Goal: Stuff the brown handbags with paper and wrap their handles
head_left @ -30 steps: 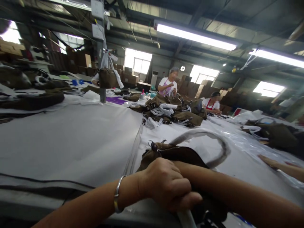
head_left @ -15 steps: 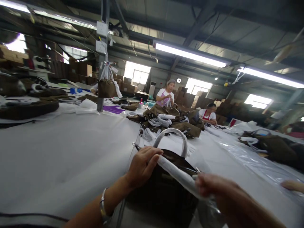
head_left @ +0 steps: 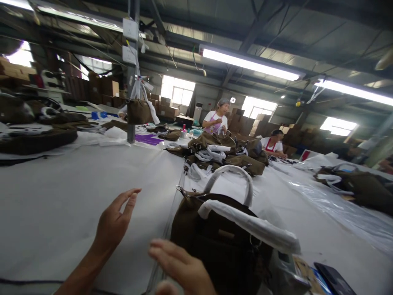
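Observation:
A dark olive handbag (head_left: pixel 196 229) stands on the white-covered table in front of me. Its two handles are wrapped in white paper; the near handle (head_left: pixel 245 221) slopes down to the right, and the far handle (head_left: pixel 229 169) arches up behind the bag's opening. My left hand (head_left: pixel 115 221) is in the air left of the bag, holding nothing, thumb and fingers apart. Low in front of the bag's left side is my right hand (head_left: pixel 181 262), its fingers stretched out to the left and slightly blurred. I see nothing in it.
A heap of olive bags (head_left: pixel 227 151) lies beyond the handbag. More bags (head_left: pixel 359 184) rest on the right near clear plastic sheeting (head_left: pixel 325 209). A phone (head_left: pixel 333 278) lies at the lower right. A metal post (head_left: pixel 131 82) rises behind the table. Two people (head_left: pixel 215 119) work farther back.
Both hands have let go of the near handle. My left hand has moved left off the bag, and my right hand has swung left across the bag's front.

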Action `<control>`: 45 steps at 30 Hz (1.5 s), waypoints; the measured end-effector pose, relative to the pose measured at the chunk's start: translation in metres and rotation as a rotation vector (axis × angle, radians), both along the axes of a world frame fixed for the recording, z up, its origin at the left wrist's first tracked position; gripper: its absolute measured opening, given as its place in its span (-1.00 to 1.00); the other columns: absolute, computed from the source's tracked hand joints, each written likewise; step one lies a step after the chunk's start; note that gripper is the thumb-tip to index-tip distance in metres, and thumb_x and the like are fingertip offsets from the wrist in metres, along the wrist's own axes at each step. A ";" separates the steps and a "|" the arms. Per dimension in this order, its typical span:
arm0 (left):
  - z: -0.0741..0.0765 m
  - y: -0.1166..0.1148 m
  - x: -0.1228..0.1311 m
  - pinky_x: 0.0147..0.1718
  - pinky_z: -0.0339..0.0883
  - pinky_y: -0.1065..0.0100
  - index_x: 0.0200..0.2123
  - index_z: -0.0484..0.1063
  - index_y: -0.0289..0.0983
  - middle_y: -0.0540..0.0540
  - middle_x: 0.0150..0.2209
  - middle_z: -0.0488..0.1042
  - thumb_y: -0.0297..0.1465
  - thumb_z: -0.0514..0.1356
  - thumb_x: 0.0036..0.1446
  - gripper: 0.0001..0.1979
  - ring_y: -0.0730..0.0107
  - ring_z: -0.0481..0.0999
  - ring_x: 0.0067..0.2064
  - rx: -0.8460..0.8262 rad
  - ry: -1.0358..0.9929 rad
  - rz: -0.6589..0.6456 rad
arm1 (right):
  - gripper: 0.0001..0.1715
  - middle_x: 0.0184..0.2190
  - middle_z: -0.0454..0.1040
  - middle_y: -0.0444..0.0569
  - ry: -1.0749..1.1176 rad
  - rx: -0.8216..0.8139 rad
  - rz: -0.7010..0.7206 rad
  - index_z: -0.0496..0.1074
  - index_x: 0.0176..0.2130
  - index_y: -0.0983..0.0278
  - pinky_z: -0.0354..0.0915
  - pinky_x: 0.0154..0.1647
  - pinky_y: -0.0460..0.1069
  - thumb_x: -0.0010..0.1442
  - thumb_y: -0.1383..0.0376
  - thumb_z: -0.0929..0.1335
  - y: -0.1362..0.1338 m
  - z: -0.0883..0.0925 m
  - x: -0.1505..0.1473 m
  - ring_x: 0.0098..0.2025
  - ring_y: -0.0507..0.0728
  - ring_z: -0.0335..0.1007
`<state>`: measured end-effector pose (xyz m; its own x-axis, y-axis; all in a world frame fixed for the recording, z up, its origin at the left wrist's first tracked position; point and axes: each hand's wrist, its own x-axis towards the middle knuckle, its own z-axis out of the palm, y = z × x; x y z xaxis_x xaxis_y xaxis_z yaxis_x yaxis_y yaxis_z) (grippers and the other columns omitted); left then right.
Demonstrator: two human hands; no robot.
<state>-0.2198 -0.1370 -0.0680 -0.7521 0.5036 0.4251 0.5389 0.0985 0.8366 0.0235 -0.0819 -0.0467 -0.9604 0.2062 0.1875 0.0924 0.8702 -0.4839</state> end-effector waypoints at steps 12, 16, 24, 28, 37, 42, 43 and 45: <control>-0.040 -0.003 -0.051 0.37 0.13 -0.04 0.21 0.44 -0.46 -0.38 0.28 0.41 0.09 -0.06 0.24 -0.19 -0.07 0.34 0.35 -0.644 0.207 -0.142 | 0.23 0.47 -0.19 0.43 -0.035 -0.176 -0.164 -0.06 0.45 0.60 -0.27 0.51 0.34 0.23 -0.15 0.40 -0.025 -0.048 -0.134 0.52 0.49 -0.32; -0.039 0.006 -0.062 0.27 0.22 -0.18 0.19 0.48 -0.44 -0.45 0.21 0.47 0.07 0.15 0.09 -0.20 -0.29 0.42 0.27 -0.755 0.189 -0.141 | -0.01 0.41 0.19 0.24 0.265 -0.287 0.095 0.18 0.42 0.31 -0.19 0.51 0.30 0.19 0.03 0.49 -0.026 -0.048 -0.139 0.46 0.44 0.04; -0.019 -0.009 -0.057 0.03 0.44 0.25 -0.07 0.66 -0.27 -0.18 -0.04 0.68 -0.08 0.07 0.13 -0.47 0.03 0.64 0.01 -0.590 0.094 -0.204 | 0.09 0.21 0.46 0.24 0.499 -1.446 -0.394 0.53 0.12 0.34 0.45 0.11 0.15 -0.12 -0.37 0.50 0.013 -0.070 -0.114 0.21 0.40 0.44; -0.007 -0.020 -0.029 0.00 0.42 0.27 -0.05 0.65 -0.25 -0.16 0.00 0.66 0.01 0.02 0.22 -0.42 0.04 0.62 0.01 -0.512 0.070 -0.192 | 0.16 0.24 0.43 0.26 0.593 -1.784 -0.271 0.36 0.28 0.32 0.39 0.20 0.12 -0.06 -0.28 0.54 0.023 -0.081 -0.115 0.18 0.32 0.49; -0.005 -0.021 -0.018 -0.20 0.34 0.30 -0.40 0.60 -0.24 -0.08 -0.34 0.65 0.03 0.02 0.26 -0.46 0.06 0.59 -0.21 -0.596 0.052 -0.302 | 0.19 -0.10 0.64 0.19 0.566 -1.643 -0.264 0.19 0.20 0.33 0.50 -0.17 0.09 -0.19 -0.15 0.62 0.024 -0.091 -0.119 -0.14 0.30 0.63; -0.002 -0.023 -0.023 -0.21 0.35 0.31 -0.32 0.62 -0.25 -0.07 -0.31 0.66 0.05 -0.02 0.27 -0.42 0.06 0.60 -0.20 -0.637 0.010 -0.339 | 0.28 -0.01 0.62 0.22 0.632 -1.617 -0.248 -0.10 0.36 0.35 0.47 -0.32 0.02 -0.09 0.14 0.57 0.020 -0.079 -0.114 -0.22 0.23 0.63; -0.001 -0.023 -0.026 -0.20 0.35 0.30 -0.31 0.62 -0.25 -0.07 -0.30 0.66 0.04 -0.02 0.26 -0.42 0.05 0.60 -0.19 -0.645 0.014 -0.326 | 0.29 0.02 0.60 0.23 0.622 -1.604 -0.241 -0.12 0.38 0.35 0.44 -0.39 -0.02 -0.10 0.19 0.55 0.018 -0.078 -0.113 -0.25 0.20 0.62; 0.001 -0.024 -0.030 -0.19 0.33 0.30 -0.33 0.62 -0.24 -0.07 -0.32 0.66 0.03 -0.01 0.25 -0.44 0.05 0.59 -0.20 -0.658 0.033 -0.306 | 0.24 0.17 0.50 0.25 0.601 -1.549 -0.206 -0.11 0.42 0.31 0.38 -0.48 -0.08 -0.07 0.27 0.50 0.016 -0.079 -0.111 -0.32 0.11 0.59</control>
<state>-0.2500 -0.1613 -0.0668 -0.5284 0.8488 -0.0183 0.6470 0.4165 0.6386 -0.0874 -0.0658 -0.1252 -0.7680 0.6405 0.0063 -0.3680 -0.4332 -0.8228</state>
